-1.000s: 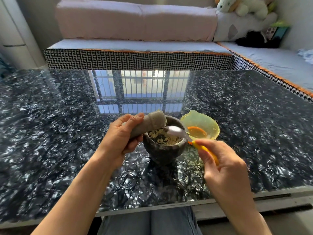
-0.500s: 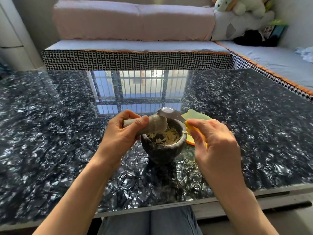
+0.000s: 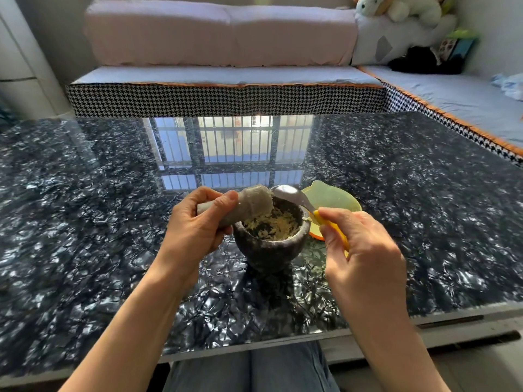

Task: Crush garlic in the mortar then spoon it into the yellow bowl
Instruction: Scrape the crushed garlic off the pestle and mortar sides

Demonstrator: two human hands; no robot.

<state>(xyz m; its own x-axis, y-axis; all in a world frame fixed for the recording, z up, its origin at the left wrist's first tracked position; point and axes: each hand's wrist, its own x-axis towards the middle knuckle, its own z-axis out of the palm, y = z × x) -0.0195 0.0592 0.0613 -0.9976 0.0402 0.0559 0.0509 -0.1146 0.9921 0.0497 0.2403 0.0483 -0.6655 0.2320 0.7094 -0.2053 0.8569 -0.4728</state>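
Note:
A dark stone mortar (image 3: 270, 251) stands near the table's front edge with pale crushed garlic (image 3: 273, 225) inside. My left hand (image 3: 195, 227) grips the grey pestle (image 3: 249, 203), whose thick end leans over the mortar's left rim. My right hand (image 3: 359, 244) pinches the yellow handle of a metal spoon (image 3: 288, 192); the spoon's bowl hovers at the mortar's far rim, beside the pestle's tip. The yellow bowl (image 3: 331, 196) sits just behind and right of the mortar, partly hidden by my right hand.
The glossy black marbled table (image 3: 85, 222) mirrors a barred window. A sofa with a houndstooth edge (image 3: 226, 100) runs along the far side and right. Plush toys (image 3: 396, 9) lie in the back right corner. My knees show below the table's front edge.
The spoon rose from inside the mortar to its far rim beside the pestle's tip. My right hand moved left in front of the yellow bowl. The pestle tilted slightly in my left hand.

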